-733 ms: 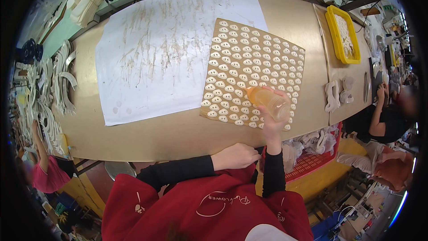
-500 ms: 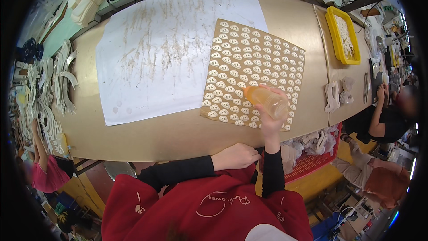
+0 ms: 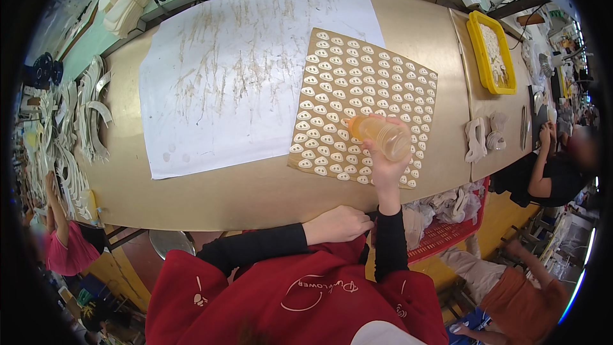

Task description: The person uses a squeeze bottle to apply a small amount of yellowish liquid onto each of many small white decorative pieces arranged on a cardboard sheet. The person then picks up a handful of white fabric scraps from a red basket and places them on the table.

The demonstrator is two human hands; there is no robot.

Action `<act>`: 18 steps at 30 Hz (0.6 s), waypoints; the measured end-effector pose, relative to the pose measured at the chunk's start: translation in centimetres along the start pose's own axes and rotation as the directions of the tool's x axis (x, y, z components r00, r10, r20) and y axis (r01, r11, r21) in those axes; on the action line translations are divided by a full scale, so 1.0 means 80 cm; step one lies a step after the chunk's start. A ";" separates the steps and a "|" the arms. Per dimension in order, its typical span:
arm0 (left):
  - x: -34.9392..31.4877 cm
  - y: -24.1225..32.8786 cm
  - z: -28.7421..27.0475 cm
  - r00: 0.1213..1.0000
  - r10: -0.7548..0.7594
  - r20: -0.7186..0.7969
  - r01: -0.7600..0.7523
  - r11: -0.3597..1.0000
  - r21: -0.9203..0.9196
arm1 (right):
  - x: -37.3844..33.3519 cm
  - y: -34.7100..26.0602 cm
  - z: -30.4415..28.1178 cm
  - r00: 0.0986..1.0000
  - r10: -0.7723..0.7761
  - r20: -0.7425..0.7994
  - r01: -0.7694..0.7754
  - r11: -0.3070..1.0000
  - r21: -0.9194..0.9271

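My right hand (image 3: 389,166) is wrapped round a clear squeeze bottle (image 3: 383,135) with an orange nozzle and pale yellowish contents. The bottle is tipped over, its nozzle pointing left, just over a brown sheet (image 3: 305,161). Rows of small cream rounded-triangle pieces (image 3: 338,94), each with dark dots, cover that sheet; my hand and the bottle hide some of them. Whether the nozzle touches a piece, I cannot tell. My left hand (image 3: 338,223) rests by the near table edge, fingers curled in and their undersides hidden.
Under the brown sheet's left part lies a stained white sheet (image 3: 217,76). A yellow tray (image 3: 473,35) of small pale pieces stands far right. White curved strips (image 3: 96,115) are piled left. A red basket (image 3: 440,239) sits below the near edge. Co-workers are on both sides.
The bottle and my right hand have shifted very slightly up and left over the sheet. My left hand stays put. At the lower right, a person in orange-brown has moved.
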State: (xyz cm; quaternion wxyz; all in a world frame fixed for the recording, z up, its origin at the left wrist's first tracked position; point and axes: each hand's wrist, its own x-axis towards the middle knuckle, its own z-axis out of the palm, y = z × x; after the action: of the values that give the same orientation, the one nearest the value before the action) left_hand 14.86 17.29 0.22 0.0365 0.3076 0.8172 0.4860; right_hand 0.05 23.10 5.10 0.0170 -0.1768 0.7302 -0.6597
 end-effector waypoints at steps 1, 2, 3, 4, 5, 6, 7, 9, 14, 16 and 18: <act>0.000 0.000 0.001 1.000 -0.008 -0.009 0.008 1.000 -0.008 | 0.001 0.000 -0.002 0.999 -0.022 0.028 0.023 0.999 -0.035; 0.000 0.001 0.001 1.000 -0.016 -0.018 0.016 1.000 -0.016 | 0.001 0.000 -0.003 0.999 -0.024 0.041 0.026 0.998 -0.058; 0.000 0.001 0.002 0.999 -0.024 -0.026 0.023 0.999 -0.024 | 0.002 0.000 -0.005 0.998 -0.025 0.053 0.029 0.996 -0.080; 0.000 0.002 0.002 0.999 -0.023 -0.026 0.022 0.999 -0.023 | 0.002 0.000 -0.005 0.997 -0.026 0.066 0.033 0.994 -0.102; 0.000 0.001 0.002 0.999 -0.022 -0.025 0.021 1.000 -0.021 | 0.002 0.001 -0.005 0.997 -0.026 0.066 0.032 0.995 -0.099; 0.000 0.001 0.002 1.000 -0.025 -0.017 0.025 1.000 -0.019 | 0.002 0.001 -0.005 0.997 -0.026 0.066 0.032 0.995 -0.096; 0.000 0.001 0.002 1.000 -0.022 -0.021 0.021 1.000 -0.016 | 0.002 0.001 -0.004 0.997 -0.025 0.066 0.031 0.995 -0.093; 0.000 0.001 0.002 1.000 -0.023 -0.016 0.023 1.000 -0.011 | 0.004 0.002 -0.003 1.000 -0.004 0.027 0.005 1.000 -0.028; 0.000 0.000 0.002 1.000 -0.002 -0.027 0.001 1.000 -0.016 | 0.007 0.000 -0.009 1.000 0.009 -0.028 -0.009 1.000 0.002; 0.000 0.000 0.002 1.000 0.006 -0.030 -0.007 1.000 -0.010 | 0.006 -0.002 -0.011 0.998 0.038 -0.047 -0.038 0.999 0.015; 0.000 0.000 0.003 1.000 0.004 -0.022 -0.004 1.000 -0.004 | 0.005 -0.003 -0.013 0.997 0.050 -0.061 -0.048 0.998 0.030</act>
State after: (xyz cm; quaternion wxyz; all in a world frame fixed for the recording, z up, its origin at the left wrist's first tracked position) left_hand 14.91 17.45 0.08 0.0271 0.3036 0.8161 0.4910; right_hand -0.58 23.97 5.58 0.0132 -0.1380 0.7250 -0.6747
